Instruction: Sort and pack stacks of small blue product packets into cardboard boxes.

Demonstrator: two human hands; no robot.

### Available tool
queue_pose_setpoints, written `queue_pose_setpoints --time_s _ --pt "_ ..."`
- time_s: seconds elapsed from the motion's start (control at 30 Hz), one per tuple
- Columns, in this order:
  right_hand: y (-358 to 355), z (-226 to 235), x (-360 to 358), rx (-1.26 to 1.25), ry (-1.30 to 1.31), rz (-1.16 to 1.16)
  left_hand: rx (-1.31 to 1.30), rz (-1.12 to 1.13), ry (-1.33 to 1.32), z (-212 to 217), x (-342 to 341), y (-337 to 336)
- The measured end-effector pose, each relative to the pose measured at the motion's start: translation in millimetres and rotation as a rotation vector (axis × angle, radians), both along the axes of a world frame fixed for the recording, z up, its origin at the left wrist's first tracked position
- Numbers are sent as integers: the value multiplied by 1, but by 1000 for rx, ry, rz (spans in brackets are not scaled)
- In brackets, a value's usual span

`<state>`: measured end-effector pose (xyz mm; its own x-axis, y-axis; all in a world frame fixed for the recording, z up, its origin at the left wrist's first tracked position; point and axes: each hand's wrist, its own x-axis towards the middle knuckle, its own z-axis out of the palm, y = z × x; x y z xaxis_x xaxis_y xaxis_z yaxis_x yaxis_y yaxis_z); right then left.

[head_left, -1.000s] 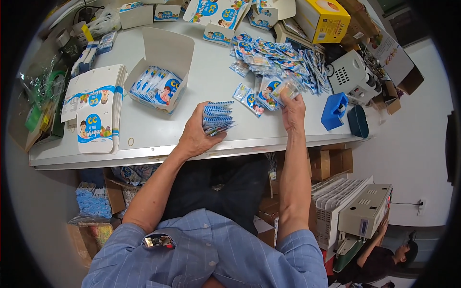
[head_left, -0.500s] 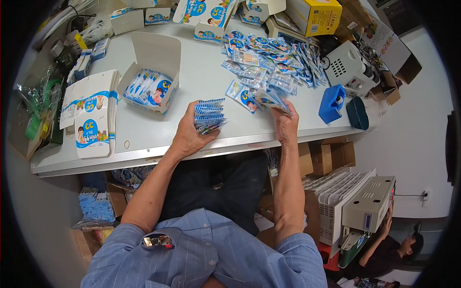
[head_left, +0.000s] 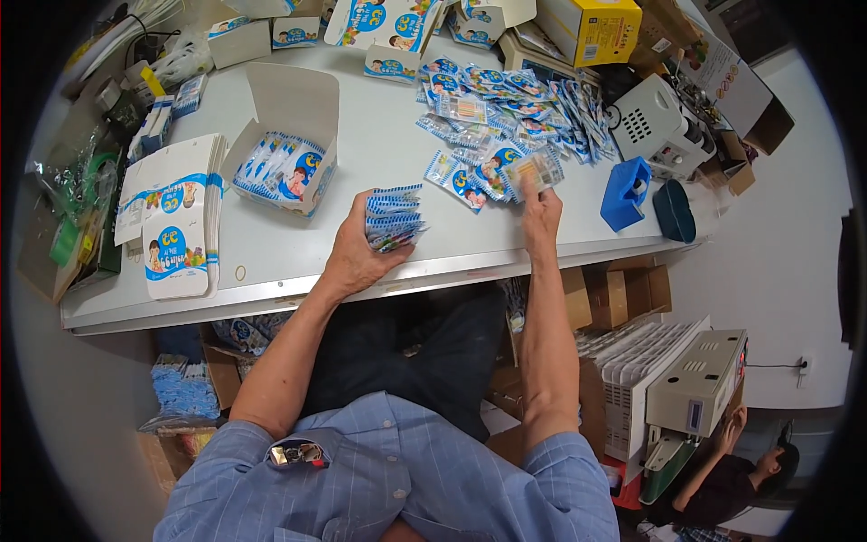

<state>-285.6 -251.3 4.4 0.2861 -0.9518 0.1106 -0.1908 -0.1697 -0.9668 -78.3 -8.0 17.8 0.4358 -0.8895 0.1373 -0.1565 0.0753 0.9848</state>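
Head view, open white box (head_left: 293, 99) as landmark: it sits on the bench (head_left: 379, 117), flap up, with a row of blue-and-white sachets (head_left: 280, 164) packed inside. Left hand (head_left: 355, 251) is right of the open box and nearer the person; grip closed around a thick stack of sachets (head_left: 394, 217), striped edges showing. Right hand (head_left: 541, 211) is farther right of the open box; grip pinching one sachet (head_left: 533, 172), clear face showing, tan contents visible through it. That one is over the near edge of a loose pile (head_left: 537, 107); touching or not, I can't tell from where I stand. Pile spreads right of the open box, well apart from it, printed and clear faces mixed.

Just left of the open box: stack of flat printed cartons (head_left: 178, 244). Near side of the box: a small tan ring (head_left: 240, 273) on the bench. Far right of the box: blue holder (head_left: 623, 194), with a dark green container (head_left: 674, 212) just beside it, and a white machine (head_left: 648, 128) with a perforated side. Beyond the box and to its right, yellow carton (head_left: 591, 32). Co-worker (head_left: 727, 488), well away from the box, hands near a beige machine (head_left: 695, 379).
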Motion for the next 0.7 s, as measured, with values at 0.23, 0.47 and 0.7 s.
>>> queue_pose_setpoints --time_s 0.23,0.47,0.7 --pt "-30 -19 -25 14 -236 -64 -30 -31 9 0 -3 -6" --pt "-3 15 -9 211 -315 -19 -23 -5 7 -2 1 -1" --pt "5 8 35 -105 308 -130 -10 -4 -1 -1 -2 -2"
